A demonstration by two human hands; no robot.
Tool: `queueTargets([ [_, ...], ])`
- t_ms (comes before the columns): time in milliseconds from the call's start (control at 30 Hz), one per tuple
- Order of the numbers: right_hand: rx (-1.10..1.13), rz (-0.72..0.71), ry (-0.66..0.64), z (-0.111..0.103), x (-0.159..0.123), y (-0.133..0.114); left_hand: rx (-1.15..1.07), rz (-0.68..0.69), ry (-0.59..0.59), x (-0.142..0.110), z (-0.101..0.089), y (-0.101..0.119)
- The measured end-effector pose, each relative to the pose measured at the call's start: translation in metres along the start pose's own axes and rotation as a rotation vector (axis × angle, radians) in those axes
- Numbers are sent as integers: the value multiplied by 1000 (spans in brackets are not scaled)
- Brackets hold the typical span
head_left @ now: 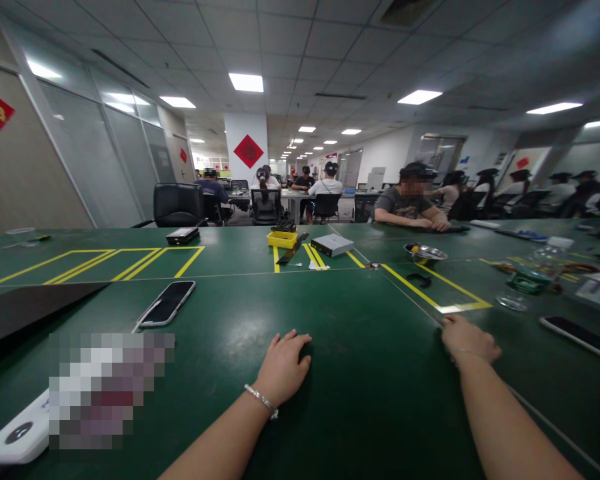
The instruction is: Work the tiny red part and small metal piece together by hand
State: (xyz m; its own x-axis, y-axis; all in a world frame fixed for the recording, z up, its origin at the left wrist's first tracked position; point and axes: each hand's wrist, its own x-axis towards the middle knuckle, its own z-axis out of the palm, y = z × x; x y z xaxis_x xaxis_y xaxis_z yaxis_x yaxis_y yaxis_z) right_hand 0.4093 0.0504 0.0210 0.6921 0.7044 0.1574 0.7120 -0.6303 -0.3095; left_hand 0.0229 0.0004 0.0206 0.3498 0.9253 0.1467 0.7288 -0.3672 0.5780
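Note:
My left hand [285,365] lies palm down on the green table top [360,373], fingers stretched forward and slightly apart, holding nothing; a thin bracelet circles the wrist. My right hand [467,339] rests further right with its fingers curled toward the seam between two tables, next to the corner of a yellow tape line [460,307]. Whether anything sits under those fingertips is not visible. A black phone [167,303] lies face up to the left of my left hand.
A white device [15,440] lies at the near left edge, a dark flat sheet [25,307] beyond it. Farther off: a yellow tray [282,238], a grey box [333,245], a metal bowl [425,253], another phone [580,338]. A seated person [410,203] leans on the table opposite.

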Motion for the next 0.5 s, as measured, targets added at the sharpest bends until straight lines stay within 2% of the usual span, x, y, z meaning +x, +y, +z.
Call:
queueTargets([
  [100, 18, -131, 82, -4, -6, -12, -58, 11, 26, 1, 2, -2],
  [233, 201, -542, 61, -6, -32, -56, -155, -11, 96, 2, 1, -1],
  [300, 334, -748, -32, -5, -58, -86, -236, -40, 125, 2, 0, 1],
  [400, 530, -952, -265, -5, -109, -125, -446, -78, 115, 4, 2, 5],
  [500, 633, -1136, -418, -7, -159, -146, -737, -127, 49, 8, 7, 7],
])
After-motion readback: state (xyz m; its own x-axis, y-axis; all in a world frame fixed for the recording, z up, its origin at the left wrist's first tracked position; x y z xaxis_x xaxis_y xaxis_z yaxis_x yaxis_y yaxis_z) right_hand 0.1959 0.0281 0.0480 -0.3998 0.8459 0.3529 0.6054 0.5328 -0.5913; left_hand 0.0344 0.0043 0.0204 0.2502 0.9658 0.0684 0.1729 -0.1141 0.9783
